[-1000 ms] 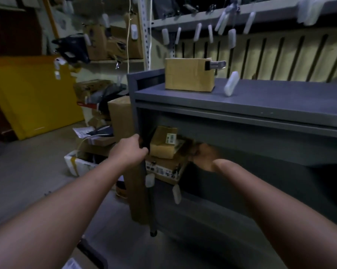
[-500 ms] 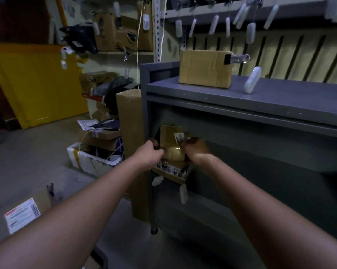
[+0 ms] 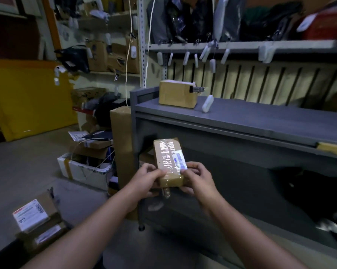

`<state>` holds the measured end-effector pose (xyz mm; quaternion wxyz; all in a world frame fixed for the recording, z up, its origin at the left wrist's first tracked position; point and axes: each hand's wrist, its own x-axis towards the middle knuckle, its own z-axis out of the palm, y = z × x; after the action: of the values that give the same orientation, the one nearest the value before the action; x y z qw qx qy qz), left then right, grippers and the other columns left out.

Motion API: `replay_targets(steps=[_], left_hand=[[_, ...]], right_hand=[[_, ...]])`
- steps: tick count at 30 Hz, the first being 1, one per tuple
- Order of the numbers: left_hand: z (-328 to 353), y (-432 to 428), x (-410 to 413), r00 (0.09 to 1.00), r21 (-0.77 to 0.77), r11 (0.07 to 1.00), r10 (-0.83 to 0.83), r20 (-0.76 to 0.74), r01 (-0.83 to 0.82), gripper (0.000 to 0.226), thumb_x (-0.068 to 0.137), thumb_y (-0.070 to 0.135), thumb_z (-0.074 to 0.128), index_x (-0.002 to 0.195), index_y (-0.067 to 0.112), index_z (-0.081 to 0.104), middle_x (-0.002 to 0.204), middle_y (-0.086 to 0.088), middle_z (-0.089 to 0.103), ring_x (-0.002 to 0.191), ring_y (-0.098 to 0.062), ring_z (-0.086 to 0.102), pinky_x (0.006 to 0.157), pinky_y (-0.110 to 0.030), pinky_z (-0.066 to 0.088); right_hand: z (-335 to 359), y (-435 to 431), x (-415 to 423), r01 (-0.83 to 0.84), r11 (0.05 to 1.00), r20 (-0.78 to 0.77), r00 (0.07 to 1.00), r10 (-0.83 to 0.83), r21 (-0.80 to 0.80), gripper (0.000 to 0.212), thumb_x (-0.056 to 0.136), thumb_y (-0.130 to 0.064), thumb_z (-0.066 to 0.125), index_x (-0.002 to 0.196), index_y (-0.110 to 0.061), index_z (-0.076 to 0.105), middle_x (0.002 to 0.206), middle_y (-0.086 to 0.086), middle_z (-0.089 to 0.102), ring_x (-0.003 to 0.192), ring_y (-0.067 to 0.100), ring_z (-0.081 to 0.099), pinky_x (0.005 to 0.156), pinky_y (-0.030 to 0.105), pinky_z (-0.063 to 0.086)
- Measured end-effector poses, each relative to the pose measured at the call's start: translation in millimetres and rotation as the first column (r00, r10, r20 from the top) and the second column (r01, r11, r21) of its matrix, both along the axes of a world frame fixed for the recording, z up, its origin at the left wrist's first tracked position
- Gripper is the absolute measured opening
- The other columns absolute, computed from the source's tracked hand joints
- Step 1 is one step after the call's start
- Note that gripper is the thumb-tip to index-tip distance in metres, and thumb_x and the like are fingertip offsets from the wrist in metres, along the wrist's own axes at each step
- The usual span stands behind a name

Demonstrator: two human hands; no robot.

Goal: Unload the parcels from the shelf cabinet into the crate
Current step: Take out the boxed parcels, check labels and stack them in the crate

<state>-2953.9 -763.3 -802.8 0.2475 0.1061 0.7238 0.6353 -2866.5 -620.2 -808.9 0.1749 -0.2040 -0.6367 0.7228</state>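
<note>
Parcel (image 3: 169, 162) now out of cabinet (image 3: 241, 117); your left hand (image 3: 147, 179) and right hand (image 3: 197, 180) both grip its near end. Drop into crate pending; box (image 3: 176, 96) beyond hands waits on cabinet top.

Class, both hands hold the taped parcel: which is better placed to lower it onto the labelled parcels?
Left, probably: the left hand grips the taped parcel, and the labelled parcels lie low on its side.
</note>
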Motion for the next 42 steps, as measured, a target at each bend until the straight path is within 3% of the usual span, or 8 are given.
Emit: replay_targets(steps=[9, 16, 23, 28, 36, 38, 40, 42], left_hand=[[-25, -18, 100, 0.978, -0.047, 0.977, -0.208, 0.004, 0.207, 0.034, 0.091, 0.022, 0.069, 0.117, 0.027, 0.047, 0.113, -0.006, 0.066, 0.097, -0.022, 0.07, 0.093, -0.045, 0.055], [-61, -18, 131, 0.985, -0.03, 0.986, -0.164, 0.043, 0.166, 0.032, 0.094, 0.022, 0.065, 0.121, 0.022, 0.048, 0.112, -0.006, 0.065, 0.098, -0.022, 0.067, 0.086, -0.04, 0.056], [-85, -18, 132, 0.992, -0.023, 0.993, -0.113, 0.063, 0.115, 0.03, 0.093, 0.023, 0.066, 0.118, 0.019, 0.05, 0.109, -0.006, 0.065, 0.096, -0.024, 0.068, 0.091, -0.047, 0.055], [-98, -17, 126, 0.995, -0.009, 0.997, -0.074, 0.069, 0.075, 0.024, 0.09, 0.025, 0.07, 0.108, 0.023, 0.055, 0.115, -0.009, 0.065, 0.097, -0.025, 0.067, 0.077, -0.041, 0.057], [-95, -2, 119, 0.987, 0.019, 0.988, -0.153, 0.049, 0.152, 0.061, 0.088, 0.017, 0.072, 0.141, 0.025, 0.043, 0.115, 0.001, 0.068, 0.107, -0.019, 0.066, 0.092, -0.044, 0.056], [-94, 4, 117, 0.987, 0.026, 0.989, -0.149, 0.06, 0.148, 0.068, 0.087, 0.015, 0.073, 0.146, 0.023, 0.04, 0.119, -0.001, 0.066, 0.11, -0.021, 0.065, 0.095, -0.046, 0.054], [-93, 10, 117, 0.986, 0.048, 0.989, -0.146, 0.082, 0.142, 0.068, 0.086, 0.012, 0.072, 0.146, 0.021, 0.041, 0.125, -0.005, 0.063, 0.112, -0.023, 0.064, 0.094, -0.045, 0.055], [-91, 13, 118, 0.983, 0.07, 0.985, -0.163, 0.08, 0.157, 0.064, 0.087, 0.008, 0.071, 0.144, 0.019, 0.044, 0.125, -0.007, 0.064, 0.111, -0.023, 0.065, 0.093, -0.043, 0.056]], right_hand=[[-37, -16, 126, 0.105, 0.991, -0.007, 0.994, -0.106, -0.086, 0.019, 0.092, -0.003, 0.065, 0.11, -0.007, 0.061, 0.108, 0.011, 0.072, 0.101, 0.029, 0.071, 0.089, 0.049, 0.057], [-74, -23, 158, 0.122, 0.982, -0.006, 0.992, -0.124, -0.146, 0.02, 0.091, -0.002, 0.065, 0.11, -0.007, 0.06, 0.11, 0.013, 0.071, 0.092, 0.024, 0.071, 0.085, 0.044, 0.057], [-88, -25, 164, 0.099, 0.985, 0.009, 0.995, -0.099, -0.141, 0.024, 0.091, -0.002, 0.065, 0.114, -0.006, 0.059, 0.111, 0.013, 0.069, 0.093, 0.021, 0.07, 0.081, 0.038, 0.059], [-96, -23, 166, 0.086, 0.991, 0.027, 0.996, -0.084, -0.101, 0.022, 0.089, 0.0, 0.065, 0.109, -0.01, 0.06, 0.109, 0.011, 0.068, 0.094, 0.02, 0.067, 0.081, 0.038, 0.057], [-103, -4, 158, 0.114, 0.992, 0.018, 0.993, -0.114, -0.056, 0.029, 0.087, 0.006, 0.063, 0.112, -0.008, 0.06, 0.113, 0.011, 0.066, 0.097, 0.025, 0.07, 0.087, 0.047, 0.058], [-102, 2, 153, 0.14, 0.99, 0.015, 0.99, -0.14, -0.007, 0.031, 0.086, 0.006, 0.063, 0.113, -0.009, 0.061, 0.116, 0.011, 0.065, 0.095, 0.022, 0.069, 0.079, 0.041, 0.06], [-100, 6, 149, 0.152, 0.987, 0.001, 0.988, -0.152, 0.049, 0.034, 0.086, 0.004, 0.064, 0.116, -0.01, 0.062, 0.118, 0.01, 0.066, 0.095, 0.017, 0.067, 0.065, 0.024, 0.055], [-98, 8, 146, 0.153, 0.986, -0.017, 0.988, -0.152, 0.069, 0.036, 0.087, 0.003, 0.066, 0.12, -0.009, 0.063, 0.119, 0.008, 0.066, 0.096, 0.015, 0.067, 0.063, 0.018, 0.052]])
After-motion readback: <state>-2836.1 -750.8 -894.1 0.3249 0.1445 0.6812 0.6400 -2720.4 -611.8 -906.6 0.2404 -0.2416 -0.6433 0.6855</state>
